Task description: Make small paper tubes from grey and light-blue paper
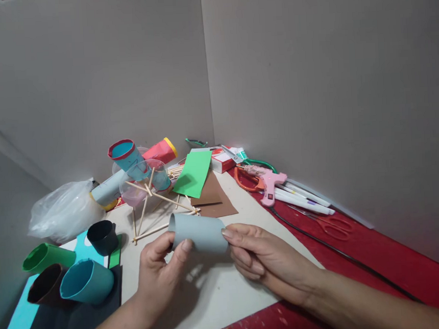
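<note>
A short grey-blue paper tube (201, 232) lies sideways between my two hands, held above the white sheet (226, 292). My left hand (162, 265) grips its left end, thumb on the near side and fingers at the open rim. At the right end, my right hand (253, 253) pinches the rim between thumb and fingers. Just behind the tube stands a frame of thin wooden sticks (153, 232). Bright green paper (194, 174) and brown paper (216, 196) lie beyond it.
At left stand green (49, 257), brown (49, 286), teal (88, 282) and black (102, 238) paper cups. A plastic bag (63, 212) sits behind them. To the right are a pink glue gun (270, 184) with its cord, white pens (302, 202) and red-handled scissors (335, 227). Grey walls close the back.
</note>
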Motion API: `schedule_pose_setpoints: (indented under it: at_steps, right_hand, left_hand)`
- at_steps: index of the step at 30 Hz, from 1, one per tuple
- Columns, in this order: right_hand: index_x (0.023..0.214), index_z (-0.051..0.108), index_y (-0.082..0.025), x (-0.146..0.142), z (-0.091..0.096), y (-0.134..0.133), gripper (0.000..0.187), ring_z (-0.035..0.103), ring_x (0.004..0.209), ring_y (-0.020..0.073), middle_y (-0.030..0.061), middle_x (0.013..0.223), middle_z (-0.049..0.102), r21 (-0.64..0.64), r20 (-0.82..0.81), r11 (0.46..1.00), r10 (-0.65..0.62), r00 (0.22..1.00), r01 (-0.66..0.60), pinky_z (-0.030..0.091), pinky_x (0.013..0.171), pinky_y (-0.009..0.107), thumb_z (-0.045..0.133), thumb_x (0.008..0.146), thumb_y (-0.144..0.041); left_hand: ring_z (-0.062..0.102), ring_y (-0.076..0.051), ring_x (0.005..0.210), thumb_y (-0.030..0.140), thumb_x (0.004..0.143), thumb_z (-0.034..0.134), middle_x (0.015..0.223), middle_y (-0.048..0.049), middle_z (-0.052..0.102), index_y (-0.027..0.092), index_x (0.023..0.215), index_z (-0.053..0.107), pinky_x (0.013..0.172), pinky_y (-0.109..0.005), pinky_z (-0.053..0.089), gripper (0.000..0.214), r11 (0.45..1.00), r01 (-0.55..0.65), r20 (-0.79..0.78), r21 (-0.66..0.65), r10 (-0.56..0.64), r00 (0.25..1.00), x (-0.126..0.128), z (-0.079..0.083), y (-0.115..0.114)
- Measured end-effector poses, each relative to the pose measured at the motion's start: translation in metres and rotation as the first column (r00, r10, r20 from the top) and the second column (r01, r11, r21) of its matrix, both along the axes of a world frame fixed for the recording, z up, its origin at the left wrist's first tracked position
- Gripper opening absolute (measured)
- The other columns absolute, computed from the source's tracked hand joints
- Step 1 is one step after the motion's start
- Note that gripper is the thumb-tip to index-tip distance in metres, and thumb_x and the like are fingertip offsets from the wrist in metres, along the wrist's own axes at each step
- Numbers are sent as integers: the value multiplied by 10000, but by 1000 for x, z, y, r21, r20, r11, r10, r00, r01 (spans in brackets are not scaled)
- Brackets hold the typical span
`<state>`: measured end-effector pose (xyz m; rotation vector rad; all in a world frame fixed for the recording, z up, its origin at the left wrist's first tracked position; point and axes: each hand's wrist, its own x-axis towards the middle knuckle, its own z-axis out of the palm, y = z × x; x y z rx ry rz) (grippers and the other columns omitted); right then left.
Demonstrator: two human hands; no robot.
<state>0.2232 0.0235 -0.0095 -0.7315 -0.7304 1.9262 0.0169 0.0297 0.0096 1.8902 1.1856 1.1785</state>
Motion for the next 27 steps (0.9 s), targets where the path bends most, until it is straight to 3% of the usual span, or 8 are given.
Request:
schedule_pose_setpoints:
  at_steps: [7,11,15,19,21,23,25,27]
  right_hand:
    - [518,491,-160,-1,-2,3,486,271,324,18,-75,389,435,-35,-15,997,-74,997,73,172,372,196,772,754,-479]
    - [558,481,-161,1,-1,3,434,247,344,8,-90,415,444,-63,-64,998,-35,997,31,182,383,191,828,706,-377]
    - [574,488,-164,1,0,1,407,258,343,14,-84,425,464,-81,-64,997,10,998,-15,183,384,192,818,707,-360]
    - [635,543,-166,0,-4,3,312,277,334,25,-73,437,480,-146,38,989,42,998,-36,170,375,188,756,754,-361]
    - [796,640,-164,1,-7,5,172,298,347,33,-75,466,487,-198,103,977,-55,993,75,177,376,177,709,781,-320]
    - [967,680,-166,2,-10,7,204,321,371,43,-77,495,483,-226,124,957,-159,979,184,201,379,172,672,800,-283]
    - [1022,687,-163,3,-12,8,239,332,391,51,-75,508,470,-226,110,947,-208,972,228,222,381,174,659,811,-273]
    - [1016,690,-165,4,-12,8,236,324,398,56,-75,507,452,-212,94,950,-214,972,229,230,384,178,658,819,-290]
  left_hand:
    - [520,-135,631,353,915,592,659,-21,598,152,727,653,602,-231,413,283,998,53,14,20,-54,998,-1,3,1]
    - [539,-141,657,334,899,620,708,-31,630,146,777,679,615,-235,421,232,996,85,-40,-4,-85,996,-1,1,2]
    - [526,-137,656,360,905,612,699,-16,599,154,796,664,614,-229,430,239,1000,20,43,-24,-19,999,-2,-1,4]
    - [512,-130,644,296,935,563,693,-11,581,161,790,645,608,-228,423,215,992,-31,-45,125,37,998,-4,1,6]
    - [509,-128,623,218,927,549,671,-14,582,167,767,624,605,-239,418,184,952,36,-185,305,22,983,-5,2,8]
    - [509,-133,592,162,896,552,629,-15,579,174,760,616,588,-252,414,151,871,155,-354,467,23,935,-4,1,12]
    - [549,-148,594,160,870,573,637,-28,612,176,834,642,581,-261,441,79,811,257,-482,526,35,875,-4,-2,16]
    - [645,-183,715,188,856,608,792,-76,697,176,1008,653,651,-286,516,159,787,286,-509,547,42,860,-6,-5,18]
